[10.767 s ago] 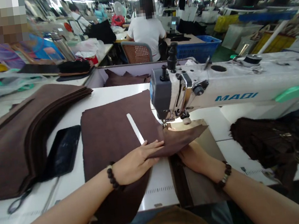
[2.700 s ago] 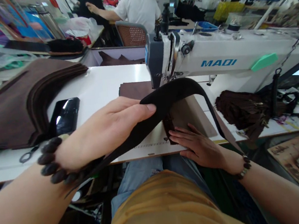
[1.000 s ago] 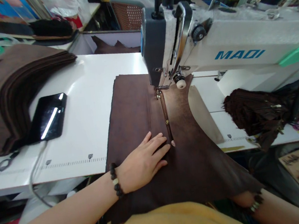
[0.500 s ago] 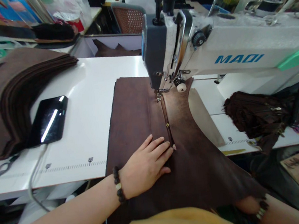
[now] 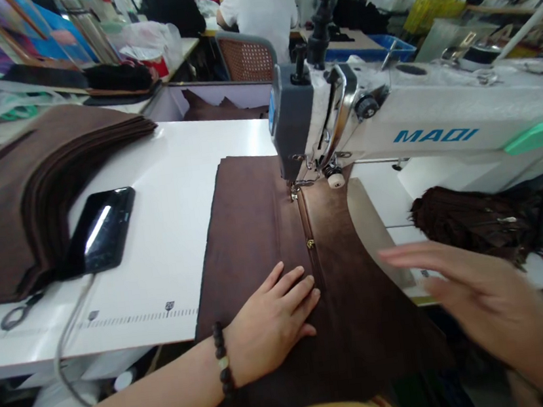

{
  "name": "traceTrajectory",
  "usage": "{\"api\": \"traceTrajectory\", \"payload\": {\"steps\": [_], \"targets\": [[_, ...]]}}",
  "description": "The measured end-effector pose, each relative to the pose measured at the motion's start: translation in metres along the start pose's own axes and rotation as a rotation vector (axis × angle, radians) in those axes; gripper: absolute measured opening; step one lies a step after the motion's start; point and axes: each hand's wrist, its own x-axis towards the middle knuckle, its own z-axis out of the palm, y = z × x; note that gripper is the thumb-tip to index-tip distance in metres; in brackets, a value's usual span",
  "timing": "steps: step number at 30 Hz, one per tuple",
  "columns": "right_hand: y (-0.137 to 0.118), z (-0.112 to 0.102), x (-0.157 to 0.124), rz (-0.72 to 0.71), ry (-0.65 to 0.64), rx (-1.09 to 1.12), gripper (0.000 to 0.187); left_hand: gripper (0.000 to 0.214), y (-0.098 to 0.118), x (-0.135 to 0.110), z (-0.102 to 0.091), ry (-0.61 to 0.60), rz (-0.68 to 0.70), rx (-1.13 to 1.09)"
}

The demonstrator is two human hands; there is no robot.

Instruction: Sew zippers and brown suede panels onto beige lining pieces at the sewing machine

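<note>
A brown fabric panel (image 5: 250, 232) lies flat on the white table (image 5: 166, 196), with a zipper (image 5: 310, 241) running down from the needle of the white sewing machine (image 5: 391, 129). My left hand (image 5: 270, 316) rests flat on the panel just left of the zipper, fingers stretched out. My right hand (image 5: 481, 300) hovers above the panel's right edge, blurred by motion, fingers extended and holding nothing.
A thick stack of brown panels (image 5: 12, 189) sits at the left, with a black phone (image 5: 101, 228) and scissors (image 5: 18, 314) beside it. A heap of brown zippers (image 5: 471, 218) lies right of the machine. A person in white (image 5: 260, 7) sits beyond.
My right hand has come up from under the fabric's lower right edge into the air over it. The left hand has stayed flat on the panel by the zipper.
</note>
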Motion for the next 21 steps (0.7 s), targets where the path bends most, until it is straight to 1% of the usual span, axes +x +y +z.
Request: {"api": "traceTrajectory", "payload": {"steps": [2,4,5,7,9,13,15,21], "targets": [[0.004,0.037,0.015,-0.062,-0.030,-0.046,0.030,0.038,0.000,0.000,-0.002,-0.013,0.009,-0.003],[0.008,0.071,0.025,-0.098,-0.092,-0.060,0.033,0.037,0.001,0.001,-0.004,-0.027,0.026,-0.009],[0.009,0.083,0.027,-0.112,-0.113,-0.064,0.034,0.037,0.001,0.001,-0.005,-0.034,0.034,-0.013],[0.013,0.097,0.027,-0.132,-0.147,-0.062,0.034,0.038,0.002,0.002,-0.006,-0.046,0.044,-0.016],[0.017,0.097,0.024,-0.152,-0.175,-0.067,0.035,0.039,0.003,0.003,-0.006,-0.046,0.043,-0.007],[0.023,0.090,0.022,-0.205,-0.217,-0.082,0.036,0.042,0.006,0.005,-0.003,-0.039,0.030,0.033],[0.025,0.089,0.023,-0.224,-0.226,-0.111,0.036,0.043,0.007,0.005,-0.002,-0.044,0.030,0.041],[0.021,0.094,0.023,-0.211,-0.220,-0.195,0.036,0.041,0.006,0.003,-0.003,-0.066,0.035,0.031]]}}
